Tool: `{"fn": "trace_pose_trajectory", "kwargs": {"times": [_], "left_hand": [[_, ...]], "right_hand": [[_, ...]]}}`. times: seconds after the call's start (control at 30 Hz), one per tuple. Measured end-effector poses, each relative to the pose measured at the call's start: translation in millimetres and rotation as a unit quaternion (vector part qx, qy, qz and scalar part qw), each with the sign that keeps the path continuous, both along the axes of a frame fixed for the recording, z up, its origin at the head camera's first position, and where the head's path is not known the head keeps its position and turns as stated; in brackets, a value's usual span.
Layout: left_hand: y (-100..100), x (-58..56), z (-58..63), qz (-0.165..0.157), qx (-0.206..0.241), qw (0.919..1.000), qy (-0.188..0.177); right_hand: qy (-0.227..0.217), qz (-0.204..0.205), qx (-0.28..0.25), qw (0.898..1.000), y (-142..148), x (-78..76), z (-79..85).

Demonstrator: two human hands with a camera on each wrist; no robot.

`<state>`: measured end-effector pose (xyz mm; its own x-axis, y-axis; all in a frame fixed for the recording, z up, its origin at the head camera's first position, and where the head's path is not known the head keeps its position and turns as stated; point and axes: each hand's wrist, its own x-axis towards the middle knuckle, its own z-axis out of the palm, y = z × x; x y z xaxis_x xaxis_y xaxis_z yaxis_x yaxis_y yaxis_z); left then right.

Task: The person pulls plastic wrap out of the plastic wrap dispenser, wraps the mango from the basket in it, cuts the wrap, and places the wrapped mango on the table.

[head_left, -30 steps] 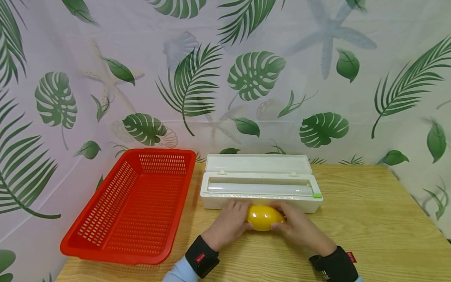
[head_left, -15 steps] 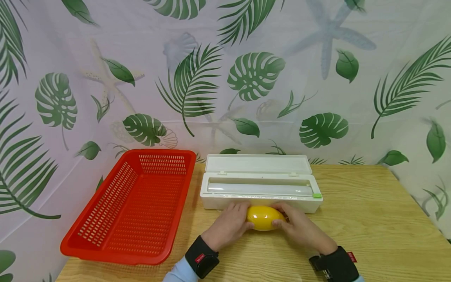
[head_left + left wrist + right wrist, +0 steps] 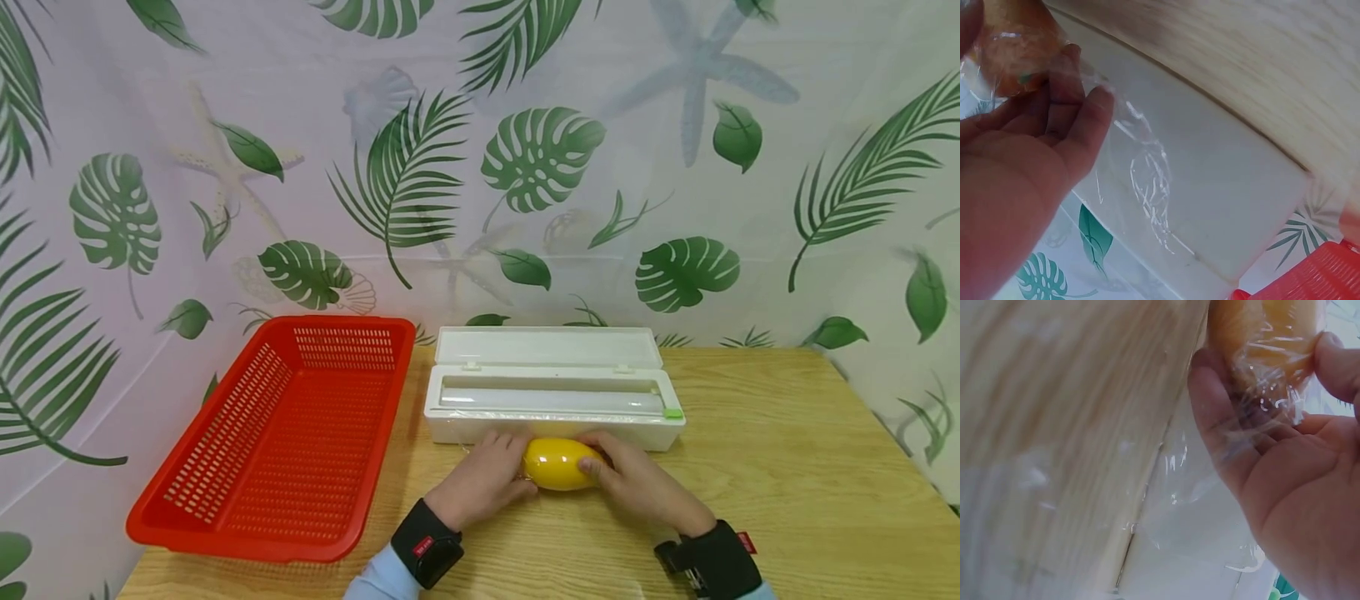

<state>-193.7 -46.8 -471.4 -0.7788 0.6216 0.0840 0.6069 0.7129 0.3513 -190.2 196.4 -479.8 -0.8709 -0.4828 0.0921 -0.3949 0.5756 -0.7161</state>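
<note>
A glossy yellow oval fruit [image 3: 557, 465], shaped like a mango, lies sideways between both hands, wrapped in clear cling film. My left hand [image 3: 480, 479] holds its left end, fingertips at the fruit's far side and thumb near the front. The right hand [image 3: 641, 479] grips the other end, thumb across the near surface. In the right wrist view, crumpled film bunches around the fruit's end [image 3: 1266, 369]. A loose, creased sheet of film [image 3: 1150, 181] trails beside the left fingers in the left wrist view. Right behind the hands stands the white cling film box [image 3: 480, 431], lid raised, roll inside.
A red plastic basket [image 3: 386, 433] with slotted walls stands to the left of the box. Wooden tabletop [image 3: 795, 467] extends to the right and in front. A leaf-patterned cloth [image 3: 585, 275] hangs behind the table.
The right thumb has slid further onto the fruit, and the left thumb sits slightly lower beside its end. Loose film now shows near the left fingers. Box and basket stay put.
</note>
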Motion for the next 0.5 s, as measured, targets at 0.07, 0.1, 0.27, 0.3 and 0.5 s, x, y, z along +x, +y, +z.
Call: {"fn": "trace_pose_trajectory", "kwargs": {"times": [0.07, 0.1, 0.27, 0.3, 0.5], "left_hand": [[1.0, -0.5, 0.1, 0.004, 0.004, 1.0, -0.004], [1.4, -0.4, 0.0, 0.007, 0.006, 0.9999, -0.006], [2.6, 0.1, -1.0, 0.01, -0.005, 0.9999, 0.003], [2.6, 0.4, -1.1, 0.01, -0.007, 0.9999, 0.006], [2.3, 1.4, -2.0, 0.011, -0.02, 0.9996, 0.019]], "right_hand": [[-0.005, -0.002, 0.0, 1.0, 0.0, -0.5, 0.1], [-0.008, -0.002, 0.001, 1.0, 0.0, -0.8, 0.2], [-0.015, 0.002, 0.002, 1.0, 0.0, -0.9, 0.3], [-0.015, 0.003, 0.001, 1.0, 0.0, -0.7, 0.5], [-0.016, 0.005, 0.005, 1.0, 0.0, 0.3, 1.8]]}}
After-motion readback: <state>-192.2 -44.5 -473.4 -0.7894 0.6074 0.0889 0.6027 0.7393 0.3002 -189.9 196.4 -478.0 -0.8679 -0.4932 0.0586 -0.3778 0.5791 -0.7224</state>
